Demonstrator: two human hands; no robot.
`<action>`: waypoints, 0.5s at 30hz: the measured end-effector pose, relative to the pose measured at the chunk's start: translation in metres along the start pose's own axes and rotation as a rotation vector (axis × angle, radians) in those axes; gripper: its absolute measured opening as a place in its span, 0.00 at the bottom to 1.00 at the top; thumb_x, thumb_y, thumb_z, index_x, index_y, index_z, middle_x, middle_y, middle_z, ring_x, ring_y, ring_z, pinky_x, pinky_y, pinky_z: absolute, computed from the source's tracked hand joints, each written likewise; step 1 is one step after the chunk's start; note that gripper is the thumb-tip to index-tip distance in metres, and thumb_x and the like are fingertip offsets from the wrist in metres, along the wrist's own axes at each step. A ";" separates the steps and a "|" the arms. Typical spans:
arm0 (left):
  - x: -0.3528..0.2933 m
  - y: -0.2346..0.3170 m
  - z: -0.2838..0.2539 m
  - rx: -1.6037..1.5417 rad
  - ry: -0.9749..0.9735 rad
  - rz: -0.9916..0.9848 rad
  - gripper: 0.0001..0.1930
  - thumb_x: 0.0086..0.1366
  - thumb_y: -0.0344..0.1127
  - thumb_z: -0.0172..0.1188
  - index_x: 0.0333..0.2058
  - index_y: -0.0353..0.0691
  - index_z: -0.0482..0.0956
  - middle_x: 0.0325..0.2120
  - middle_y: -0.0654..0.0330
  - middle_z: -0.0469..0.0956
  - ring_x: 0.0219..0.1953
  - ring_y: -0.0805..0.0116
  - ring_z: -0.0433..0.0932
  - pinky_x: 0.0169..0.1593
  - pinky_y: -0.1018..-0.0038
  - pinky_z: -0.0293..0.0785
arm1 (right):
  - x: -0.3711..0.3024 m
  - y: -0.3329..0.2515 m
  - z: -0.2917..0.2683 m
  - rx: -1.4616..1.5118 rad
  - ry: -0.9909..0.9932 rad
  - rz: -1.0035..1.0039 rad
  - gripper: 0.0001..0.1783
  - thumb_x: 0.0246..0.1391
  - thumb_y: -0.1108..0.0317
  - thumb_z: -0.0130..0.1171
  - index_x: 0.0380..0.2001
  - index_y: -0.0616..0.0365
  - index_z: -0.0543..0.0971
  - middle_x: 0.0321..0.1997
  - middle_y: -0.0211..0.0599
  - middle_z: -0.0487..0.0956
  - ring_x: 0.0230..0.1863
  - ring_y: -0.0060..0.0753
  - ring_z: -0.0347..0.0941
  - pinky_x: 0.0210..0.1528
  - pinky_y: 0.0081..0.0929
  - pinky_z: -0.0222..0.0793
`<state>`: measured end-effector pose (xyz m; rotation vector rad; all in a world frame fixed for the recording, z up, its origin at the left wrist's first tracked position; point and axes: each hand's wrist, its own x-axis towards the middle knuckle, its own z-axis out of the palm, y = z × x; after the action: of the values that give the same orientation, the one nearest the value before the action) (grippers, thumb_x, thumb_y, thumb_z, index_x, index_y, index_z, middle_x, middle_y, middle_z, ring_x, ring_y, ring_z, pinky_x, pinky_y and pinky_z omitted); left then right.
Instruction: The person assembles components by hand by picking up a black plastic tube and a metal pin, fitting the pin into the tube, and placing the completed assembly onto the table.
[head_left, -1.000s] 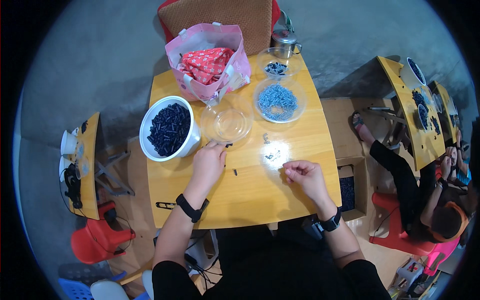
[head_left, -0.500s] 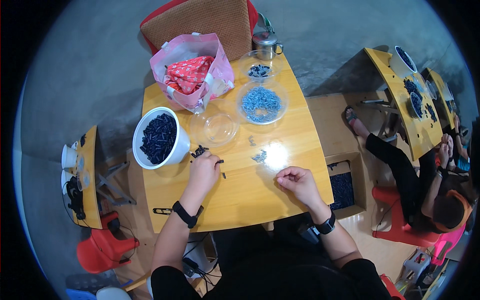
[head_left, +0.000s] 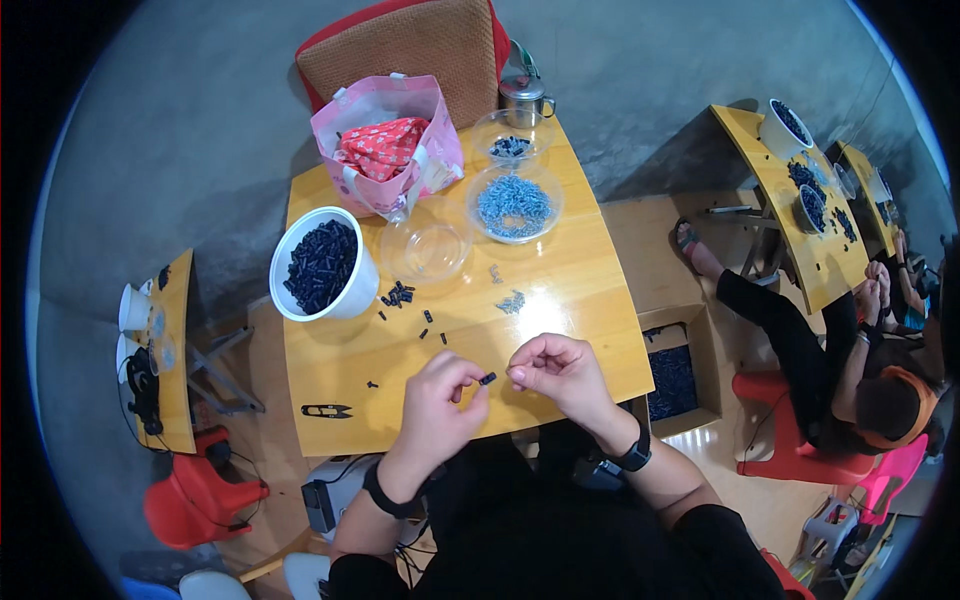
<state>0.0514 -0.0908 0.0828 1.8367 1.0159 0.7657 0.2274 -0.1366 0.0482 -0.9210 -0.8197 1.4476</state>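
Close to the table's near edge, my left hand [head_left: 440,408] pinches a small black plastic piece [head_left: 487,379] between thumb and fingertips. Just to its right, my right hand [head_left: 562,378] is closed in a pinch; whatever sits in its fingertips is too small to make out. The two hands are near each other but apart. Beyond them lie loose black pieces [head_left: 398,294] and a little heap of silvery metal bits [head_left: 511,302]. A white tub [head_left: 357,290] full of black pieces stands at the left, and a clear bowl [head_left: 556,205] of metal bits farther back.
Thread snips [head_left: 327,411] lie at the front left of the table [head_left: 590,330]. Farther back are a clear lid-like dish [head_left: 440,268], another clear bowl [head_left: 545,150], a pink bag [head_left: 440,120] and a metal mug [head_left: 525,98]. A person [head_left: 890,405] sits at another table on the right.
My left hand has left the black pieces and come toward me with one in its fingers. My right hand has moved left, toward it.
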 end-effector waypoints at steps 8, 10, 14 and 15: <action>-0.023 0.027 0.010 0.196 0.089 0.173 0.07 0.44 0.24 0.61 0.25 0.36 0.73 0.21 0.58 0.70 0.19 0.67 0.71 0.22 0.77 0.67 | -0.025 0.001 0.015 -0.079 0.032 -0.074 0.05 0.48 0.78 0.59 0.31 0.66 0.75 0.30 0.34 0.77 0.31 0.20 0.74 0.36 0.16 0.72; -0.027 0.026 0.013 0.033 0.109 0.158 0.07 0.46 0.23 0.62 0.27 0.35 0.75 0.22 0.59 0.72 0.20 0.71 0.73 0.23 0.80 0.68 | -0.028 0.000 0.015 0.029 -0.002 0.005 0.05 0.49 0.78 0.59 0.31 0.64 0.76 0.30 0.32 0.78 0.30 0.16 0.73 0.34 0.14 0.70; -0.034 0.024 0.020 -0.284 0.119 0.096 0.08 0.46 0.19 0.59 0.29 0.33 0.76 0.24 0.58 0.73 0.24 0.75 0.75 0.27 0.82 0.70 | -0.036 -0.010 0.014 0.104 -0.068 0.074 0.05 0.49 0.78 0.58 0.32 0.65 0.76 0.30 0.34 0.78 0.31 0.19 0.75 0.35 0.16 0.71; -0.035 0.028 0.020 -0.274 0.123 0.097 0.08 0.47 0.19 0.59 0.29 0.33 0.76 0.24 0.58 0.75 0.25 0.74 0.76 0.27 0.81 0.70 | -0.038 -0.016 0.014 0.103 -0.054 0.065 0.05 0.49 0.78 0.58 0.32 0.65 0.76 0.30 0.35 0.78 0.31 0.20 0.75 0.35 0.16 0.71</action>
<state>0.0602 -0.1376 0.0958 1.6270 0.8557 1.0344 0.2223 -0.1732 0.0714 -0.8396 -0.7536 1.5622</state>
